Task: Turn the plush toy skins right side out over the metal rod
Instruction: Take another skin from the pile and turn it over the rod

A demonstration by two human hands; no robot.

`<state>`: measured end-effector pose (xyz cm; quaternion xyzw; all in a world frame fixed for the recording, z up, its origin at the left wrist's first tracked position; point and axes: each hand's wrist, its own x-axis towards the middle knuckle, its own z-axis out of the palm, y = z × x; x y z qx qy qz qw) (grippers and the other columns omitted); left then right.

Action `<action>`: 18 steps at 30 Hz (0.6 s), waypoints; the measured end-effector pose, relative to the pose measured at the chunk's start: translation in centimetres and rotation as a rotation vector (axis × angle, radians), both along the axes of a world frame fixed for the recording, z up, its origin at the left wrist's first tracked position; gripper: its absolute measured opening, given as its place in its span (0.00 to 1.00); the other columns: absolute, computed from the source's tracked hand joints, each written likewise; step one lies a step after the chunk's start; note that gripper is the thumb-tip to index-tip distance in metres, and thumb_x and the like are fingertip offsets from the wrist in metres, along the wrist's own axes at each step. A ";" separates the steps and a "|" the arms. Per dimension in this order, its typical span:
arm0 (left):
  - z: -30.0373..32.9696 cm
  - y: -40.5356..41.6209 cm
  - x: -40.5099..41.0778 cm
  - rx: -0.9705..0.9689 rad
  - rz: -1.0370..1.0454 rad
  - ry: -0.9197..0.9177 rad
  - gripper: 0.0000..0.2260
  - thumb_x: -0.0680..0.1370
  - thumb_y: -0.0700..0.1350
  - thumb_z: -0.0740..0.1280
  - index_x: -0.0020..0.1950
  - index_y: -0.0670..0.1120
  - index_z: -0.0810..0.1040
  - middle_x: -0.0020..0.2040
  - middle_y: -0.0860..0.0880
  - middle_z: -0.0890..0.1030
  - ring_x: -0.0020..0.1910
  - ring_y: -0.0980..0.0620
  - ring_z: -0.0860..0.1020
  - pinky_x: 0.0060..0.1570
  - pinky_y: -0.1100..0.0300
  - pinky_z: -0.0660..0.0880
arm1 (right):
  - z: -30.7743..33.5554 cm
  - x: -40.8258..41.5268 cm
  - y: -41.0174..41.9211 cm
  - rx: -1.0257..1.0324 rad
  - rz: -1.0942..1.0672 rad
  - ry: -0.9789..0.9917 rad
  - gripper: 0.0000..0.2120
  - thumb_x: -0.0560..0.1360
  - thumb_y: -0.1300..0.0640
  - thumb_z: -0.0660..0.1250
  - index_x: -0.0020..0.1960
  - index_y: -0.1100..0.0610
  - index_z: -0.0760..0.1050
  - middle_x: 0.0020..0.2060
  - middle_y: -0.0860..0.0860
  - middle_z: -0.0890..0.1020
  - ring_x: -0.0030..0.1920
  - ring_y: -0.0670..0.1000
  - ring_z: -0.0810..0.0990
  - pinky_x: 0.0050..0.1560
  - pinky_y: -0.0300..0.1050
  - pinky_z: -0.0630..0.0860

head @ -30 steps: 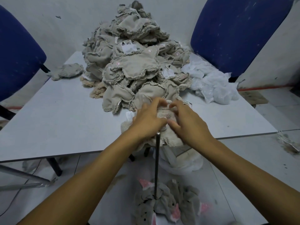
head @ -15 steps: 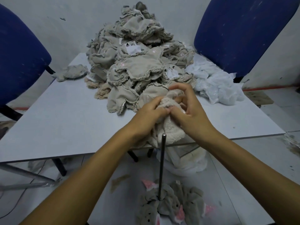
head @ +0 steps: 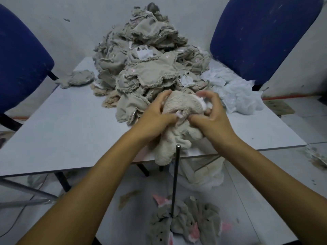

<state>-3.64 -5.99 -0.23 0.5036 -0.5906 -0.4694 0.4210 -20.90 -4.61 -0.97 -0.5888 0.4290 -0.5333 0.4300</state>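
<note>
A fuzzy beige plush skin [head: 178, 133] hangs over the table's front edge, its furry side showing. My left hand [head: 155, 114] grips its left side and my right hand [head: 210, 114] pinches its upper right part, where white lining shows. The thin metal rod [head: 176, 179] stands upright just below the skin, its tip free and close to the fabric's lower edge. A tall heap of inside-out beige skins [head: 148, 68] fills the back of the white table [head: 62, 124].
Finished grey plush skins with pink ears [head: 187, 225] lie on the floor around the rod's base. White plastic bags [head: 235, 89] sit at the table's right. Blue chairs stand at left [head: 19, 59] and right [head: 261, 32]. One loose skin [head: 79, 78] lies at the table's far left.
Both hands have lifted the skin up off the rod and away from it, and spread apart. More of the furry outer side shows now, and the rod's tip stands bare.
</note>
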 end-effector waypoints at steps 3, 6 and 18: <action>-0.1 0.6 -0.5 -0.247 0.347 -0.041 0.16 0.73 0.43 0.70 0.57 0.57 0.73 0.40 0.60 0.79 0.35 0.65 0.77 0.36 0.64 0.73 | 1.6 0.0 0.2 -0.247 0.098 0.130 0.27 0.68 0.71 0.66 0.61 0.49 0.69 0.49 0.42 0.81 0.45 0.44 0.81 0.39 0.38 0.77; 0.1 0.7 -0.7 -0.222 0.013 0.160 0.34 0.67 0.33 0.68 0.67 0.60 0.67 0.53 0.53 0.78 0.44 0.59 0.82 0.39 0.58 0.78 | 2.1 0.3 0.3 -0.344 0.139 0.143 0.29 0.65 0.70 0.65 0.62 0.50 0.68 0.49 0.41 0.78 0.45 0.46 0.81 0.42 0.37 0.75; 2.8 1.8 0.9 -0.500 0.272 -0.149 0.07 0.69 0.40 0.77 0.39 0.48 0.81 0.40 0.51 0.79 0.40 0.57 0.75 0.42 0.57 0.74 | 2.6 -1.9 -0.1 -0.567 -0.048 0.554 0.20 0.74 0.60 0.74 0.62 0.49 0.73 0.47 0.43 0.79 0.46 0.44 0.81 0.45 0.41 0.79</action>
